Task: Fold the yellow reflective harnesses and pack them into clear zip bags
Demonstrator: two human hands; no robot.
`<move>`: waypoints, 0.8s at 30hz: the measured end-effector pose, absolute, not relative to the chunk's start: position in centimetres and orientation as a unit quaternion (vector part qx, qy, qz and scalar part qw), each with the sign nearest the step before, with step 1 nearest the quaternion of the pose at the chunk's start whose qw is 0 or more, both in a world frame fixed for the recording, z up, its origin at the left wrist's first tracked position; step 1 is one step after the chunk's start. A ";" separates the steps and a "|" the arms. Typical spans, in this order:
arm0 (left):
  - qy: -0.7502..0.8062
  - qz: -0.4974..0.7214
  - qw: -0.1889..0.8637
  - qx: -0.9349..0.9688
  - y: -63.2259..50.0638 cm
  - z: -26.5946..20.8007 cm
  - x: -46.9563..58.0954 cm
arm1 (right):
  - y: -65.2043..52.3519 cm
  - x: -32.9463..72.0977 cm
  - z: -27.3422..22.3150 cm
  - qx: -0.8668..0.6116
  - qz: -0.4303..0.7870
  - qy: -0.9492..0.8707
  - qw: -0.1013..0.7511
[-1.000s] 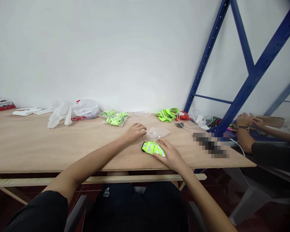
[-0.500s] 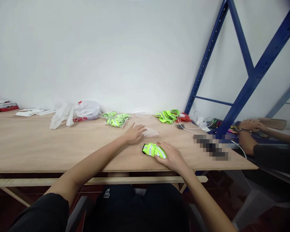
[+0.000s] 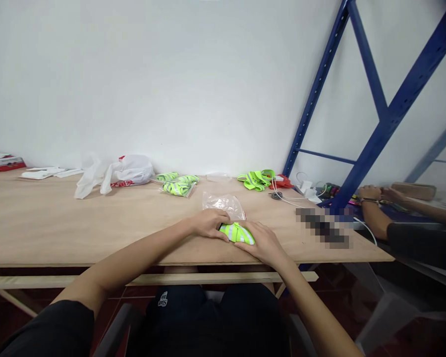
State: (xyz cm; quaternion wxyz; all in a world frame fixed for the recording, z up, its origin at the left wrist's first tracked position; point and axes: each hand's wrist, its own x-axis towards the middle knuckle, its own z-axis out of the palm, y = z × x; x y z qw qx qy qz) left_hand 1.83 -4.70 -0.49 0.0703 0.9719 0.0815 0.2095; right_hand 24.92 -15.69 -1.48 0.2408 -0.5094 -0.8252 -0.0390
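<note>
A folded neon-yellow reflective strap with silver stripes lies on the table between my two hands. My left hand grips its left end, and the fingers cover the black buckle there. Closed round the strap's right end is my right hand. A clear plastic bag lies flat just beyond the strap, close to the left fingers. Farther back, several bagged straps sit left of the middle. A loose heap of the same reflective strap lies at the back right.
On the wooden table, a white shopping bag stands at the back left. White cables and a red cloth lie near the blue metal frame. Beyond it, a co-worker's hands rest at another table.
My left hand has come back from the plastic bag and closed on the strap's left end. The bag now lies more spread out. My right hand stays on the strap.
</note>
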 end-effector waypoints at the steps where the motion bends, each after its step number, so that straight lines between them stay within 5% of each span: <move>1: 0.080 0.214 0.057 0.972 -4.6 -0.6 1.9 | -15.7 24.8 -1.5 -0.516 -0.043 -0.822 0.239; 7: 0.065 0.248 0.036 0.966 -4.8 0.7 2.2 | -15.6 24.1 -1.8 -0.539 -0.060 -0.803 0.246; 12: 0.229 0.313 0.029 0.921 -3.1 0.9 1.5 | -15.7 24.4 -1.9 -0.522 -0.043 -0.812 0.259; 18: 0.302 0.214 0.163 0.915 0.3 -0.9 -1.2 | -15.7 24.8 -1.7 -0.518 -0.015 -0.812 0.269; 24: 0.305 0.281 0.286 0.864 1.4 -0.4 -3.9 | -15.7 26.6 -1.9 -0.540 0.009 -0.799 0.265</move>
